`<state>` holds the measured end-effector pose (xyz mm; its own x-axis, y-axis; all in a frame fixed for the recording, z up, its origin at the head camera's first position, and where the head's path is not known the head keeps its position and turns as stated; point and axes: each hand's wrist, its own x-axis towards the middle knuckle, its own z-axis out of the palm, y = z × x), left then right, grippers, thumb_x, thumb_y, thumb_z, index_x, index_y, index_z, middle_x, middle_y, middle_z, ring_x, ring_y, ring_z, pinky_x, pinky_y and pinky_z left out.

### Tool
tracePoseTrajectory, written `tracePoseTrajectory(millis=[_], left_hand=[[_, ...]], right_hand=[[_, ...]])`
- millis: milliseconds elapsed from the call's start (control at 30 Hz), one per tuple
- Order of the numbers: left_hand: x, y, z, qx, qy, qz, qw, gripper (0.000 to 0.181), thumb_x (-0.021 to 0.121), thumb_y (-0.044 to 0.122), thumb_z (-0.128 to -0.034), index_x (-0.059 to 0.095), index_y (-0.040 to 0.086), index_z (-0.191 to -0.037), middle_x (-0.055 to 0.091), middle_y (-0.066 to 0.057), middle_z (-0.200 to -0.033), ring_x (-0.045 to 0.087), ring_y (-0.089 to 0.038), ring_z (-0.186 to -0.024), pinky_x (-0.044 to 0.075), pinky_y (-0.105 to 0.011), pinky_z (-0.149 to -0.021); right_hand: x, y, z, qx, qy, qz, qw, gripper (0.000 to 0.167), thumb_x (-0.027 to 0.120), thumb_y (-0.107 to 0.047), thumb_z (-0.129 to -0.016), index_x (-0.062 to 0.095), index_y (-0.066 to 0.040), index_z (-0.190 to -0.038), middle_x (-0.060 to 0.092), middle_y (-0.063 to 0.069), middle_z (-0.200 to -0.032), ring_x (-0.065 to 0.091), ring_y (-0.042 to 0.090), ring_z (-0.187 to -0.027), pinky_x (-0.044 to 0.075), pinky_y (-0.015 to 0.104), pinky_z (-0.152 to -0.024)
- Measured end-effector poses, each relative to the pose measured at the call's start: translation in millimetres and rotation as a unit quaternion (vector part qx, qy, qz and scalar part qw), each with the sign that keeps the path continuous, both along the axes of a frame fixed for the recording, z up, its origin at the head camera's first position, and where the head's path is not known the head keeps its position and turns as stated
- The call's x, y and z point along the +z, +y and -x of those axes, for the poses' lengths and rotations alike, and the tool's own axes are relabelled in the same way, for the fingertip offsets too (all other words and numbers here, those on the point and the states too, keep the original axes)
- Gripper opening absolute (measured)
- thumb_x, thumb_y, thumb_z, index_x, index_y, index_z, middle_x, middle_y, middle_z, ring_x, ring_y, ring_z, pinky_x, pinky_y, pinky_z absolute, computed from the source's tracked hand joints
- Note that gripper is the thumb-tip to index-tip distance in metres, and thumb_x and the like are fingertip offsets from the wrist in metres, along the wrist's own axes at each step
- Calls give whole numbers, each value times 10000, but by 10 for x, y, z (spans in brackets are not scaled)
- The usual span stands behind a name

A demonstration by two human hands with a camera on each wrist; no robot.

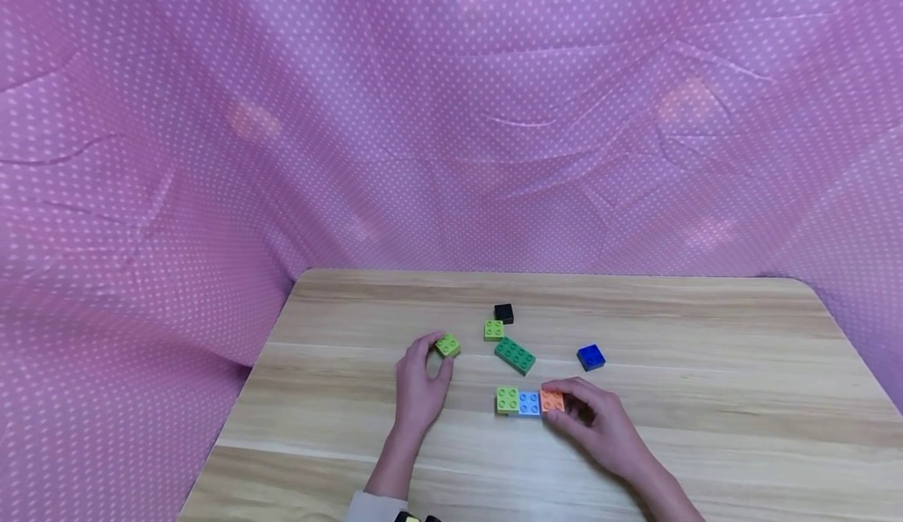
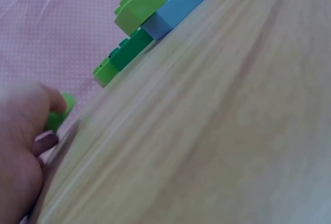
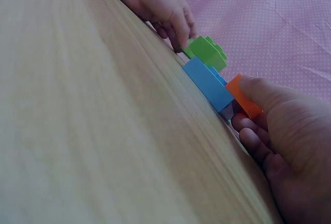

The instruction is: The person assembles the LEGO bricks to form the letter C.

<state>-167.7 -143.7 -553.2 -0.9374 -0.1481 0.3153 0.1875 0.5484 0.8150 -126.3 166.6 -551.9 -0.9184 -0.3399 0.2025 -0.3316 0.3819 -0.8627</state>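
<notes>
Nearest us, at the bottom edge, a pale sleeve (image 1: 374,508) covers the left forearm. On the wood-grain table (image 1: 705,396) we find the right hand (image 1: 595,428), thumb and fingers bent in a pinch on an orange brick (image 1: 553,400). That brick sits at the fingertips, at the right end of a light blue brick (image 1: 529,404); in the right wrist view it leans a little, and we cannot tell whether it is pressed home. A stacked lime brick (image 1: 507,398) rides on the blue one's left end, jutting past it, between the two hands.

Slightly farther off and to the left, the left hand (image 1: 419,389) has thumb and fingertips closed about a second lime brick (image 1: 447,345), the gap just the brick's width. We cannot tell if its base touches the wood.

Beyond the blue brick lies a dark green brick (image 1: 515,356), set aslant; to the right, well apart, a dark blue brick (image 1: 591,357). Farther, a loose lime brick (image 1: 494,330), then a black brick (image 1: 504,313) just behind it. Last, pink dotted cloth (image 1: 494,154) past the table's far edge.
</notes>
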Motion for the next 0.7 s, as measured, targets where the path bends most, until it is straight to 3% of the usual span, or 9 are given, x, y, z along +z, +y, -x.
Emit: tracePoseTrajectory(millis=[100,233,300,500,700], left_hand=[[43,1,20,-501,-130,-682,9963,428,780,-31,-897,695,112,-1291,720,-42,-1223,684,-247,-1147,566,-385,-1035],[98,35,13,-1218,-299,-1458,9813,427,757,-29,-919,697,171,-1292,731,-15,-1154,680,-251,-999,594,-330,-906],[113,68,-2,-1584,-334,-1709,9719,426,742,-33,-928,690,173,-1297,728,-22,-1159,674,-273,-994,592,-319,-904],[180,194,-102,-2428,-446,-1821,9518,419,729,-28,-931,680,145,-1310,714,-34,-1208,668,-292,-1018,591,-346,-914],[226,264,-125,-2865,-733,-1657,9408,421,737,10,-949,669,165,-1334,686,1,-1290,668,-231,-1079,583,-367,-940]], right_hand=[[18,-26,19,-21,64,15,10000,375,806,-253,-952,725,-177,-1311,720,-137,-1108,624,102,-823,545,245,-680],[46,-65,42,-59,4,21,10000,374,804,-249,-955,724,-167,-1312,718,-138,-1102,622,108,-815,544,244,-675],[66,-85,54,-86,-51,9,9999,377,803,-255,-955,723,-164,-1313,717,-140,-1098,623,110,-813,545,245,-675],[116,-133,92,-180,-156,9,9997,376,803,-257,-955,723,-171,-1313,716,-139,-1101,626,104,-814,549,247,-675],[145,-178,136,-277,-156,16,9995,374,809,-249,-950,726,-183,-1308,717,-136,-1103,630,100,-816,552,248,-677]])
